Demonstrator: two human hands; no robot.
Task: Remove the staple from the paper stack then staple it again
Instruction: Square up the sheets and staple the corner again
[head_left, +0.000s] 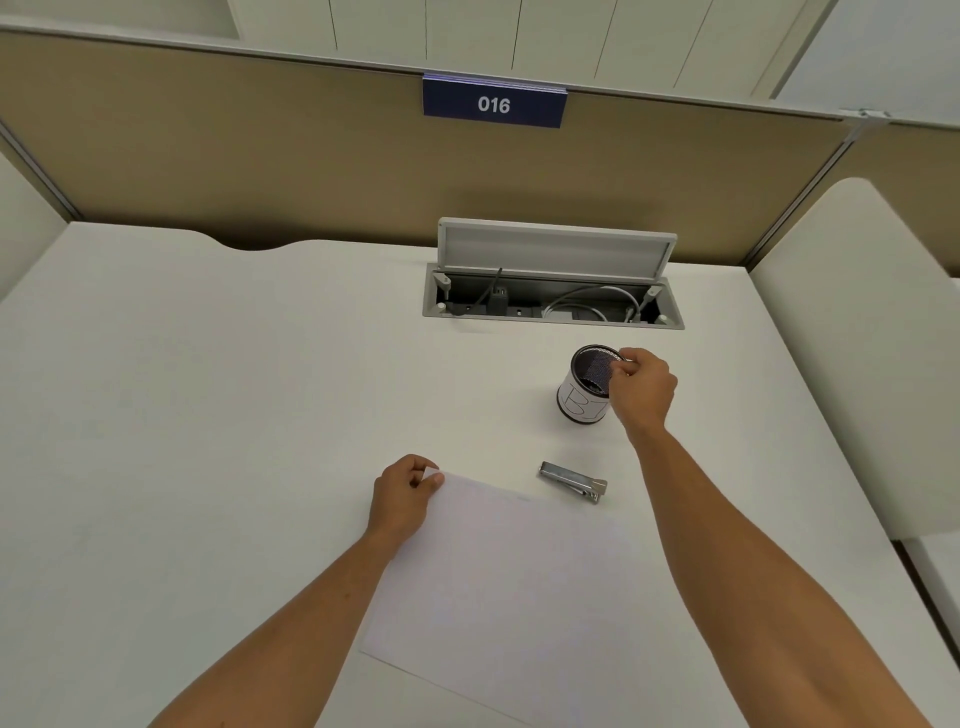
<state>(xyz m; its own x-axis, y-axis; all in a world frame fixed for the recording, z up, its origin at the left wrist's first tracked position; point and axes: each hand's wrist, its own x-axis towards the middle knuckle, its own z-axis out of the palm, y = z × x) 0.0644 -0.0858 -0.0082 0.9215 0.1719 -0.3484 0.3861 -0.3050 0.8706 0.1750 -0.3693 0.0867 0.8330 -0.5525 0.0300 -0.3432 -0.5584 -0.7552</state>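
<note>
Overhead, a tan partition (260, 156) tagged 016 backs the white tabletop (208, 364) with its open cable tray (553, 301). Nearest lies the paper stack (509, 582), its far corner pinched by the left hand (402, 499). Right hand (641, 387), fingers curled together, touches the mesh cup's (584, 387) rim; the stapler (573, 481) lies between.

The left hand (402, 496) pinches the paper stack's (509, 587) far-left corner. The right hand (641, 387) holds closed fingers over the mesh cup (584, 387). The stapler (574, 480) lies between cup and paper.
</note>
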